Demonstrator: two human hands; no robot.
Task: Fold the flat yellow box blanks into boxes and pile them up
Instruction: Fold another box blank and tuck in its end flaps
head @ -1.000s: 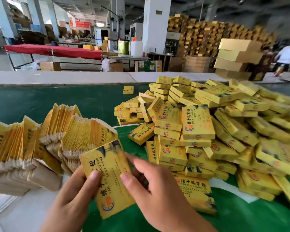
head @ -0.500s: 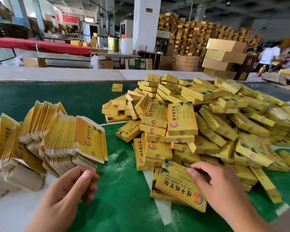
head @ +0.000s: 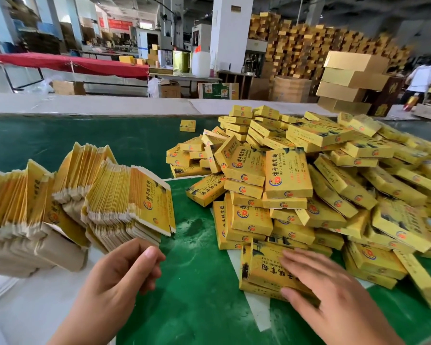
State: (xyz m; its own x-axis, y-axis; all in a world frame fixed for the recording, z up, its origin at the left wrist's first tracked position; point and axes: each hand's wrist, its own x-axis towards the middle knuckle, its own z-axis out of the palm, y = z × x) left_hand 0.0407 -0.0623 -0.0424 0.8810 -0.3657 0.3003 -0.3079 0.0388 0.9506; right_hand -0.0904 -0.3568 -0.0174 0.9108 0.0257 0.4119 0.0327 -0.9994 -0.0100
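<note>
Right hand [head: 334, 290] lies flat, fingers spread, on a folded box [head: 266, 272] at the pile's [head: 309, 185] near edge; left hand [head: 125, 272] loosely curled, empty, beside the blanks [head: 125, 195]. Next: likely take a blank

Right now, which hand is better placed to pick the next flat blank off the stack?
Left. The left hand is empty, its fingers curled just below the stack of flat blanks. The right hand rests on a folded box at the pile.
</note>
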